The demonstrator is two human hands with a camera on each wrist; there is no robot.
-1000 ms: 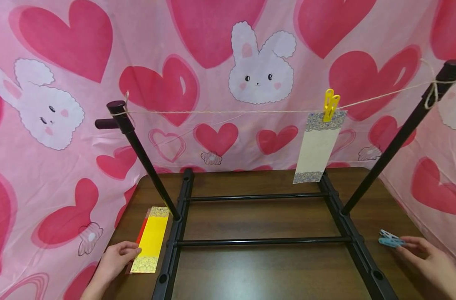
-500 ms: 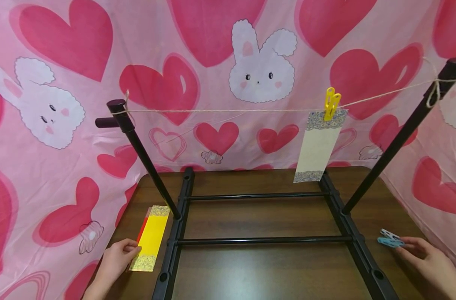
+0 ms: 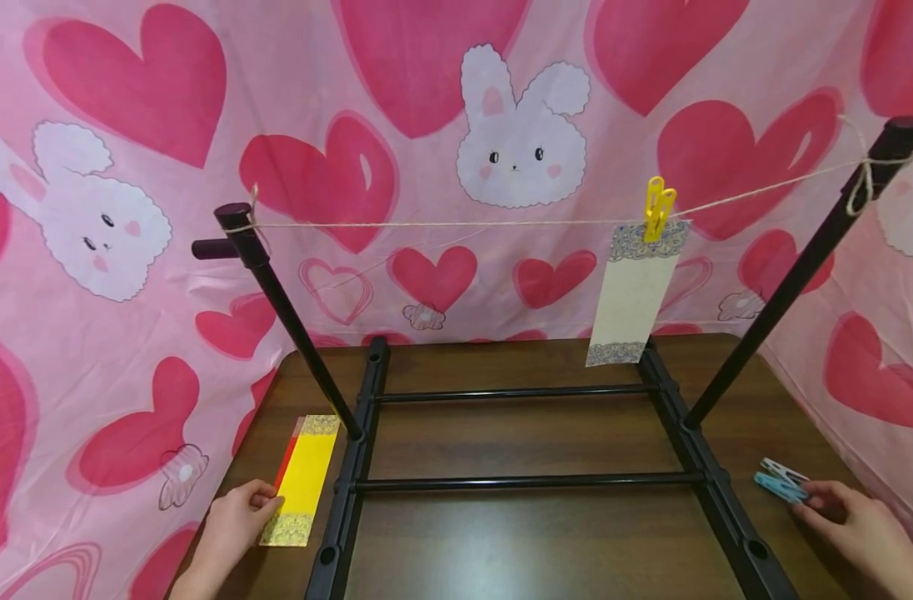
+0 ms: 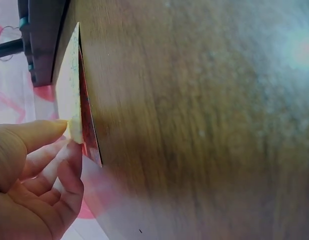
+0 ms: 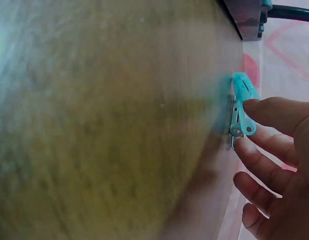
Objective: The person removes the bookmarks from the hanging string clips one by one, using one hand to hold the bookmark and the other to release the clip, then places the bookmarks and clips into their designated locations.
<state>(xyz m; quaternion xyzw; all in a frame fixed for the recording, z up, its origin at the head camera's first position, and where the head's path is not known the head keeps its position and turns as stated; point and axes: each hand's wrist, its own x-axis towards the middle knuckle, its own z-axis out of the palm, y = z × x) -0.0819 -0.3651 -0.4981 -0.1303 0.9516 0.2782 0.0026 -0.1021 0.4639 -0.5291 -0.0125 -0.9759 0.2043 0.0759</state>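
Observation:
On the left, a yellow paper strip (image 3: 310, 471) with patterned ends lies over a red strip (image 3: 286, 468). My left hand (image 3: 231, 521) pinches the yellow strip by its near left edge. In the left wrist view the yellow strip (image 4: 74, 95) is tilted up, thumb on top, with the red strip (image 4: 87, 117) under it. Over on the right, my right hand (image 3: 857, 521) pinches a light blue clothespin (image 3: 779, 487) between thumb and fingers. A pale grey clothespin (image 3: 785, 470) lies right beside it, partly covered by the blue clothespin (image 5: 242, 87) in the right wrist view.
A black frame (image 3: 527, 481) stands on the brown table (image 3: 531, 542). A string (image 3: 441, 223) spans its two slanted posts. From the string hangs a cream strip (image 3: 632, 300), held by a yellow clothespin (image 3: 658, 210). Pink heart-and-rabbit cloth (image 3: 336, 50) encloses the back and sides.
The blue clothespin has turned slightly in the right hand, its far end swinging a little away from the grey one. The left hand stays at the yellow strip's edge.

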